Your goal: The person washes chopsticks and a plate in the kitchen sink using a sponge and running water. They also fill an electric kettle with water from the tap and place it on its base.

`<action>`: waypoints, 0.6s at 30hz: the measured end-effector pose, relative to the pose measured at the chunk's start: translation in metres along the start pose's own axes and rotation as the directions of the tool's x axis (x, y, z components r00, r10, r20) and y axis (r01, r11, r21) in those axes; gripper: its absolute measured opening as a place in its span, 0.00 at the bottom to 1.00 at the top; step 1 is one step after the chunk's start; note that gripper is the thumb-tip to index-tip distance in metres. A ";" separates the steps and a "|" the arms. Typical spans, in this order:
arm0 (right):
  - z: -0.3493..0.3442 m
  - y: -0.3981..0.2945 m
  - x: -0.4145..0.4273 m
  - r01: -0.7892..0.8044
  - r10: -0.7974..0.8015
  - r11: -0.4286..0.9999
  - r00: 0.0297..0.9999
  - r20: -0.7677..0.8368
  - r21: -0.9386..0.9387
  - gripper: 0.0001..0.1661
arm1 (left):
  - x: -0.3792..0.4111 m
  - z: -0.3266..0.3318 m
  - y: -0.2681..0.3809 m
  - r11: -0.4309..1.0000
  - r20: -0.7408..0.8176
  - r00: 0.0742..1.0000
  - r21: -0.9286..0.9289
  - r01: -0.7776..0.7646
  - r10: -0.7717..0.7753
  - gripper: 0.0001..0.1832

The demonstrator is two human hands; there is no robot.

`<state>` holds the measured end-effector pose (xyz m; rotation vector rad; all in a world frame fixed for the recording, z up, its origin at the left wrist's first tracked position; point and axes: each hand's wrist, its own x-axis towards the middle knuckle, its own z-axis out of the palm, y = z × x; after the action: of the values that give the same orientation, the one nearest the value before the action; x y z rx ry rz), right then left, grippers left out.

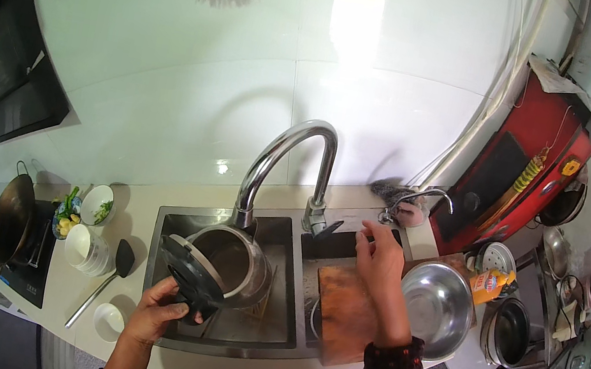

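Observation:
My left hand (159, 309) grips the black handle of an electric kettle (256, 272), whose black lid (191, 270) stands tilted up. The metal kettle is in the left sink basin, its round mouth under the spout of the chrome faucet (277, 152). Whether water runs I cannot tell. My right hand (380, 259) is raised over the right basin, fingers loosely bent and apart from one another, holding nothing. It is just right of the faucet's lever (331, 230), without clear contact. Below that hand a wooden cutting board (340, 317) lies across the right basin.
Right of my right forearm sits a steel bowl (433, 309), with a yellow bottle (488, 286) and a pot (509, 332) beyond. On the left counter are stacked white bowls (85, 251), a black spatula (106, 284), a small white bowl (109, 322) and a wok (11, 217).

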<state>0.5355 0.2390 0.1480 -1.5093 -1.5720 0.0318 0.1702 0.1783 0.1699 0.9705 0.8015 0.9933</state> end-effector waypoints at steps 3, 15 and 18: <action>0.024 0.037 0.006 -0.095 0.097 0.994 0.995 0.033 -0.050 0.17 | 0.008 0.001 0.004 1.000 0.005 1.000 0.001 -0.006 0.006 0.25; 0.093 0.063 0.013 -0.029 0.051 0.994 0.973 0.223 -0.101 0.06 | 0.022 0.001 0.012 0.999 0.000 1.000 -0.021 -0.026 0.026 0.25; 0.090 0.060 0.004 0.045 -0.024 0.991 0.987 0.160 -0.128 0.04 | 0.027 0.001 0.016 1.000 0.005 1.000 -0.028 -0.009 0.009 0.25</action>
<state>0.5274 0.3063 0.0636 -1.6141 -1.7558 0.0299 0.1758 0.2064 0.1821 0.9529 0.7779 1.0072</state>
